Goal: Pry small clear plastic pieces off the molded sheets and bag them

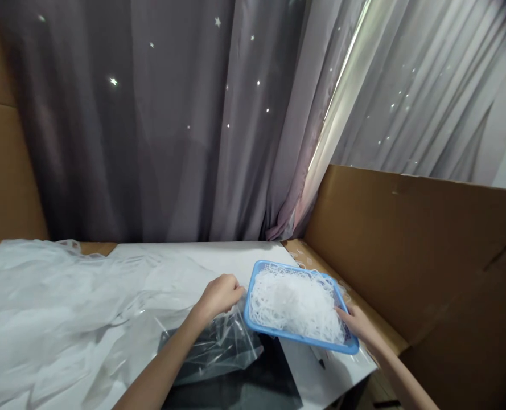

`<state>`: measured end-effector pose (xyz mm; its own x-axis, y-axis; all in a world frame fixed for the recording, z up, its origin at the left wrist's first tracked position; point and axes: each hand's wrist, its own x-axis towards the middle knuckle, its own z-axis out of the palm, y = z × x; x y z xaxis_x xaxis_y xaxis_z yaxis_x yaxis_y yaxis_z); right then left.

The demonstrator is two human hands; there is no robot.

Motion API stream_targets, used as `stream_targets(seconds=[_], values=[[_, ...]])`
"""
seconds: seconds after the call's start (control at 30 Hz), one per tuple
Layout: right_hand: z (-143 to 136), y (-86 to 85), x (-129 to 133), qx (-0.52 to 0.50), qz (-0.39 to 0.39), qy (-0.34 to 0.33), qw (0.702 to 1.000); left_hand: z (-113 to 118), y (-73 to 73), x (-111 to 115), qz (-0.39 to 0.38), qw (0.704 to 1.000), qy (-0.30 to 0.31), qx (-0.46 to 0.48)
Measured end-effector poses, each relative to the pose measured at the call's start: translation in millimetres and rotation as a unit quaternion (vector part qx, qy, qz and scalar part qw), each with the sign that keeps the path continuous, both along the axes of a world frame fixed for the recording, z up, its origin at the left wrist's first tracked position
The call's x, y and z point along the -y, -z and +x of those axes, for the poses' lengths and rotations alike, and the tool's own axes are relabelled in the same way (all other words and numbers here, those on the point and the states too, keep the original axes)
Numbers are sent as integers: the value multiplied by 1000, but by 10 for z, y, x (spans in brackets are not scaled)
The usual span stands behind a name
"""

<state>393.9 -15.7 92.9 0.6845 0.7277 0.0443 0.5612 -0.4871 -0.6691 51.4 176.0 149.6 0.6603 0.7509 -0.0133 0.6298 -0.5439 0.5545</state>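
Note:
A blue plastic basket point(304, 338) is filled with a heap of thin white rings or strands point(297, 302), too fine to tell which. My right hand point(357, 322) grips the basket's right rim, with the thumb over the edge. Just left of the basket, my left hand point(221, 295) is closed in a fist on a clear plastic bag point(231, 344), whose crinkled film hangs below the fingers. Under the bag lies a dark flat sheet point(239, 390).
White translucent material point(35, 319) is piled over the table's left side. The white table point(201, 253) backs onto a grey curtain point(171, 171) with star cut-outs. Tall cardboard panels point(419, 250) stand at right and left. A dark pen-like object point(319, 359) lies below the basket.

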Motion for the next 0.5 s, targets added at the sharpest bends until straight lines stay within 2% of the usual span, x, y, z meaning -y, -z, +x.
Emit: stream_targets(seconds=[0.1, 0.3, 0.5], values=[[1, 83, 84, 3, -7, -2, 1000, 62, 7, 55, 20, 999, -17, -18], [-19, 143, 188, 16, -22, 18, 999, 111, 19, 142, 31, 997, 14, -63], [-132, 268, 276, 13, -28, 8, 999, 260, 171, 147, 87, 991, -20, -99]])
